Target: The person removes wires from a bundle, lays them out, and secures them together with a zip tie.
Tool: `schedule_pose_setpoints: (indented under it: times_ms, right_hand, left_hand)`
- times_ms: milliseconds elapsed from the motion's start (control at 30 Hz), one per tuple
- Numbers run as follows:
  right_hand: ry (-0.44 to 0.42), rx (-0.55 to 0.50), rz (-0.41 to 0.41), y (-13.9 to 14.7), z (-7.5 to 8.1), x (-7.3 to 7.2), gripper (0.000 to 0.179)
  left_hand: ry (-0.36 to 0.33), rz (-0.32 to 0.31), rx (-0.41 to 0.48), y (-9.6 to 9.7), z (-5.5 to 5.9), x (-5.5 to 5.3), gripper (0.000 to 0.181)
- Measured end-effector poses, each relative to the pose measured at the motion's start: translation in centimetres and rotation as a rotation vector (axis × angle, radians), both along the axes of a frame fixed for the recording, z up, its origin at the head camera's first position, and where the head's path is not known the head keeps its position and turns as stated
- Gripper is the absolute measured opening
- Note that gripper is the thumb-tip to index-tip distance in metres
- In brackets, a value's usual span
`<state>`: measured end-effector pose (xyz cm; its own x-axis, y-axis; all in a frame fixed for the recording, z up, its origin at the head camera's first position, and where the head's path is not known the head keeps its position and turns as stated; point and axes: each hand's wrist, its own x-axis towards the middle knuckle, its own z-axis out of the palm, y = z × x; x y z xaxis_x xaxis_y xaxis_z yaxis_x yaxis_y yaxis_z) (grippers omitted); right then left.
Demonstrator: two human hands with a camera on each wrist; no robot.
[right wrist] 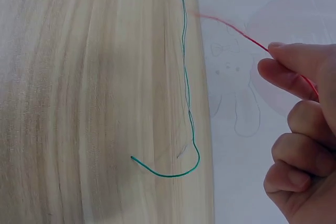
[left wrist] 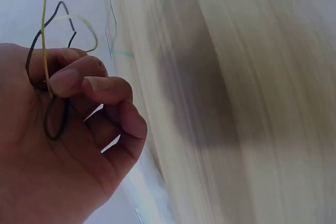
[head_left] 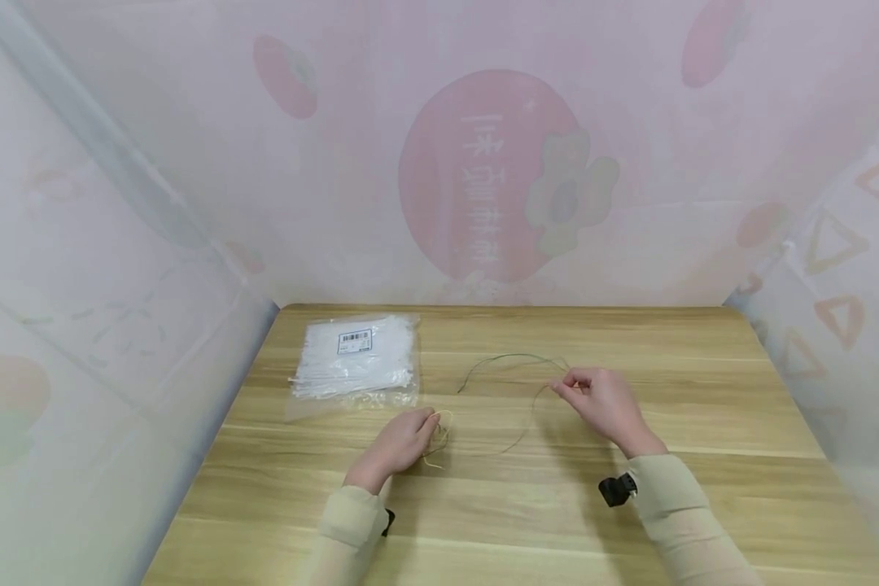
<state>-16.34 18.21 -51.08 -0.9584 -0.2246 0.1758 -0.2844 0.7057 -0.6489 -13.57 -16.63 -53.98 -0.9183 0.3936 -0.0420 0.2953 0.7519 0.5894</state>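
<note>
My left hand (head_left: 403,439) is low over the middle of the table, to the left, with its fingertips curled round thin wires. In the left wrist view these are a yellow wire (left wrist: 43,35) and a black wire (left wrist: 32,51), looped about the thumb and fingers. To the right, my right hand (head_left: 604,399) pinches a red wire (right wrist: 236,29) between thumb and forefinger, its other fingers folded in. A green wire (right wrist: 186,77) runs in a long line over the wood in the right wrist view and ends in a hooked bend.
A clear plastic bag (head_left: 388,350) of thin white strips, with a barcode label (head_left: 355,342), lies at the back left of the wooden table (head_left: 703,366). Printed curtains (head_left: 337,179) stand close behind the table and on both sides.
</note>
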Motion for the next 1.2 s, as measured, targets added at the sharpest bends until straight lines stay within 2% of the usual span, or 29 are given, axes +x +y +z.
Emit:
schedule_pose_setpoints:
  times_ms: [167,333,567,767,1067,1200]
  right_hand:
    - [0.015,0.002,0.022,-0.2,-0.2,0.1,0.027]
    - [0.016,-0.009,0.023,-0.5,-0.3,0.1,0.028]
    - [0.013,-0.019,0.021,-0.7,-0.2,0.1,0.029]
    - [0.005,-0.019,0.013,-0.8,-0.3,0.2,0.027]
    - [-0.015,-0.018,0.015,-0.9,-0.3,0.4,0.025]
    - [-0.024,-0.018,0.013,-0.9,-0.2,0.4,0.025]
  left_hand:
    - [-0.004,0.080,-0.007,-1.4,0.2,0.0,0.027]
    - [-0.048,0.141,-0.015,-2.8,0.4,0.0,0.026]
    - [-0.090,0.169,-0.022,-4.5,0.7,0.4,0.021]
    - [-0.135,0.209,-0.036,-5.5,0.3,0.7,0.006]
    - [-0.127,0.253,-0.080,-6.3,0.4,0.6,0.017]
    - [-0.134,0.288,-0.058,-6.4,0.8,0.5,0.027]
